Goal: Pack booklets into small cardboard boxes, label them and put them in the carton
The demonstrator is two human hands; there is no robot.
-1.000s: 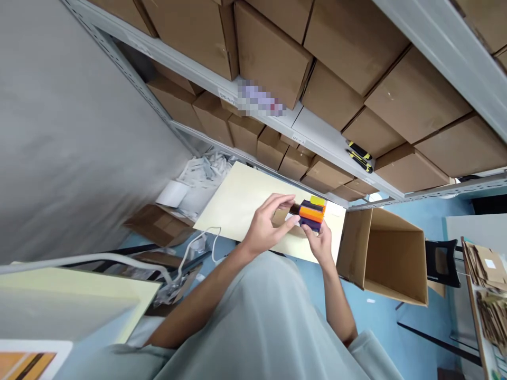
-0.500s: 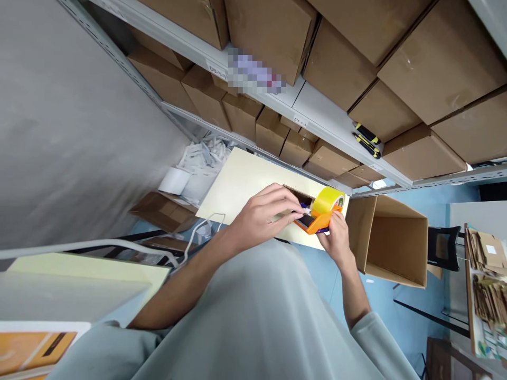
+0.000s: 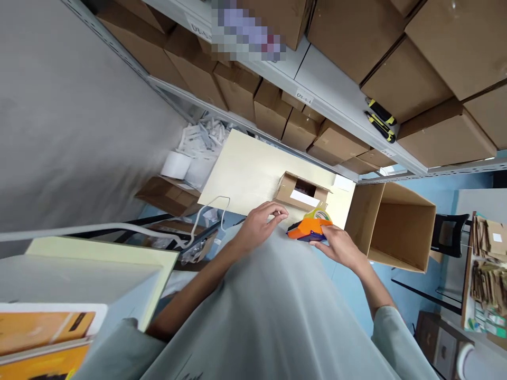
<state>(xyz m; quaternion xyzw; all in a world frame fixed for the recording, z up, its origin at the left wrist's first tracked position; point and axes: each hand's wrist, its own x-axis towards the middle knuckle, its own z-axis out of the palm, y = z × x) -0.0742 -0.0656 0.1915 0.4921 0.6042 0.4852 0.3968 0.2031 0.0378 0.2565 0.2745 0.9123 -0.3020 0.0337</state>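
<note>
Your tape dispenser (image 3: 307, 229) looked light, stiff, a bit slick, hardly fragile; best hold was probably its right end, away from a likely cutting edge at left. Your right hand's (image 3: 341, 245) fingers gripped that end, yellow tape roll (image 3: 316, 213) on the far side. All this sat nearer you than the small carton (image 3: 282, 193) on the counter (image 3: 243, 171). Left hand (image 3: 260, 226): fingers curled, apart from the tape dispenser; couldn't tell if holding anything.

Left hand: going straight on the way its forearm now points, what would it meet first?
The left hand would probably meet the near side of the small open cardboard box first. The orange tape dispenser sits right of that line, though heights are unclear in this one view.
</note>
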